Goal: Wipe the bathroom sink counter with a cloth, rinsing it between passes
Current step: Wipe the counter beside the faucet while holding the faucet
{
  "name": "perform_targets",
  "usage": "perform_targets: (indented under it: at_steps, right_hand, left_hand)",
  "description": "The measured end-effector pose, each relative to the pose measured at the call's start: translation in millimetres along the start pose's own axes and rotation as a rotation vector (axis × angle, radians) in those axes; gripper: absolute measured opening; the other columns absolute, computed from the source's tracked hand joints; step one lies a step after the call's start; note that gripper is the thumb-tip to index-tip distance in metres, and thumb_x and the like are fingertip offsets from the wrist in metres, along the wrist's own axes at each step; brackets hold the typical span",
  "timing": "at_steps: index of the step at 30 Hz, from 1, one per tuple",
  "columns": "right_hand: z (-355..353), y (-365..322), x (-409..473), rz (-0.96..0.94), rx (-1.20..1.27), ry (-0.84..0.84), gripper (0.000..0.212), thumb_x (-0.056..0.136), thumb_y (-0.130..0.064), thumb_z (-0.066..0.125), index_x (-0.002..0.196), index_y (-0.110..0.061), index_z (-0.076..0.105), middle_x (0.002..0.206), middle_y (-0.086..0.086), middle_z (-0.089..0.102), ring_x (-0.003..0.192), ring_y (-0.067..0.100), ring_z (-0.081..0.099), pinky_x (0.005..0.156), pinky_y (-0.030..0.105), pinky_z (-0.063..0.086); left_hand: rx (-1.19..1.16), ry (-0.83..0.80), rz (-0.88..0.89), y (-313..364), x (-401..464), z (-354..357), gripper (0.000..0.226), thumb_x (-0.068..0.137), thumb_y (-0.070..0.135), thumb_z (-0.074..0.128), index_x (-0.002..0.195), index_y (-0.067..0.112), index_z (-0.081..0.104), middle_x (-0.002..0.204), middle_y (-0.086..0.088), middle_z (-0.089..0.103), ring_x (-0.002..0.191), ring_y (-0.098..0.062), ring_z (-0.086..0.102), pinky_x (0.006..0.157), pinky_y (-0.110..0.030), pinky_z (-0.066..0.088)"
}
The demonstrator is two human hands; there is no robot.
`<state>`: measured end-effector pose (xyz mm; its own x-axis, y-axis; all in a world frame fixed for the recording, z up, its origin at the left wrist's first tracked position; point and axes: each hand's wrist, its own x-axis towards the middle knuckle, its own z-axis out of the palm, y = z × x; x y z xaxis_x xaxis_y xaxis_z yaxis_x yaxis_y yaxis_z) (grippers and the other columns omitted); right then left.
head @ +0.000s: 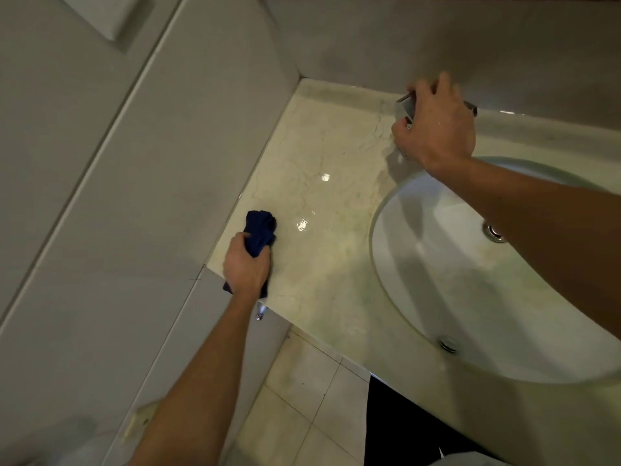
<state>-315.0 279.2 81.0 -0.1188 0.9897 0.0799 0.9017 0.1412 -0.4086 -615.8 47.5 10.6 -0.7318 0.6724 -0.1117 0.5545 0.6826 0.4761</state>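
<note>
My left hand (247, 267) grips a bunched dark blue cloth (260, 230) against the pale marble counter (322, 183), close to its left front corner by the wall. The counter surface shines wet near the cloth. My right hand (437, 126) is at the back of the counter, fingers curled round the chrome faucet (405, 104), which is mostly hidden under the hand. The white oval sink basin (437, 264) lies to the right, with my right forearm crossing over it.
Grey tiled walls close in the counter on the left and at the back. The basin has a drain (494, 232) and an overflow hole (448, 344). Beige floor tiles (302, 398) show below the counter's front edge, with a small metal fitting (260, 311) under the corner.
</note>
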Motion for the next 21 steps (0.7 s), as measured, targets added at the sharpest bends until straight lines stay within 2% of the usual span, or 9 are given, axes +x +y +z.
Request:
perform_targets:
  at_steps: [4,8,10,13,15,18,21]
  right_hand:
    - [0.5,0.0,0.3,-0.008,-0.007,-0.012,0.049,0.094,-0.036,0.060,0.136,-0.011,0.050,0.135,0.020,0.048,0.120,0.038,0.050,0.096,0.049,0.050]
    - [-1.0,0.8,-0.1,-0.020,-0.003,-0.009,0.050,0.095,-0.037,0.059,0.136,-0.010,0.049,0.134,0.021,0.048,0.119,0.040,0.051,0.097,0.050,0.048]
    - [-1.5,1.9,0.0,-0.024,-0.007,-0.012,0.049,0.094,-0.036,0.060,0.134,-0.010,0.050,0.133,0.022,0.048,0.119,0.041,0.051,0.096,0.052,0.048]
    - [-4.2,0.9,-1.2,-0.015,0.014,-0.020,0.049,0.091,-0.034,0.060,0.133,-0.010,0.051,0.132,0.022,0.048,0.118,0.042,0.050,0.093,0.052,0.048]
    - [-5.5,0.3,-2.0,-0.008,0.018,-0.023,0.049,0.091,-0.033,0.060,0.134,-0.010,0.051,0.131,0.023,0.048,0.118,0.042,0.050,0.092,0.051,0.048]
    - [-7.0,-1.4,-2.6,-0.006,0.025,-0.032,0.050,0.092,-0.034,0.061,0.136,-0.012,0.051,0.132,0.022,0.048,0.119,0.041,0.050,0.093,0.052,0.049]
    - [-8.6,-2.9,-2.8,0.002,0.029,-0.034,0.049,0.092,-0.033,0.061,0.136,-0.013,0.051,0.131,0.021,0.047,0.118,0.040,0.051,0.092,0.051,0.049]
  left_hand:
    - [-0.038,0.002,-0.048,41.9,-60.6,44.1,0.030,0.087,0.033,0.062,0.115,0.023,0.057,0.090,0.006,0.067,0.078,-0.017,0.064,0.066,-0.029,0.048]
    - [-0.153,-0.138,-0.015,105.9,-127.6,83.1,0.026,0.087,0.032,0.065,0.109,0.024,0.055,0.087,0.007,0.064,0.075,-0.017,0.062,0.064,-0.030,0.050]
    - [-0.270,-0.282,0.029,134.2,-153.1,95.8,0.018,0.089,0.032,0.065,0.102,0.023,0.057,0.084,0.007,0.062,0.074,-0.016,0.062,0.061,-0.027,0.048]
    - [-0.456,-0.512,0.050,153.0,-166.2,90.6,0.015,0.086,0.033,0.057,0.088,0.018,0.056,0.079,0.002,0.060,0.073,-0.018,0.059,0.063,-0.029,0.048]
    - [-0.552,-0.636,-0.008,148.4,-162.4,80.1,0.015,0.085,0.029,0.056,0.088,0.015,0.059,0.080,-0.001,0.062,0.076,-0.019,0.059,0.067,-0.033,0.048]
    - [-0.581,-0.725,-0.026,135.7,-149.0,54.6,0.005,0.089,0.015,0.061,0.084,0.013,0.062,0.073,0.002,0.062,0.071,-0.014,0.059,0.064,-0.029,0.047]
    - [-0.600,-0.767,-0.088,128.7,-126.0,26.8,0.016,0.094,0.003,0.059,0.083,0.012,0.064,0.075,-0.001,0.065,0.073,-0.012,0.061,0.061,-0.022,0.048]
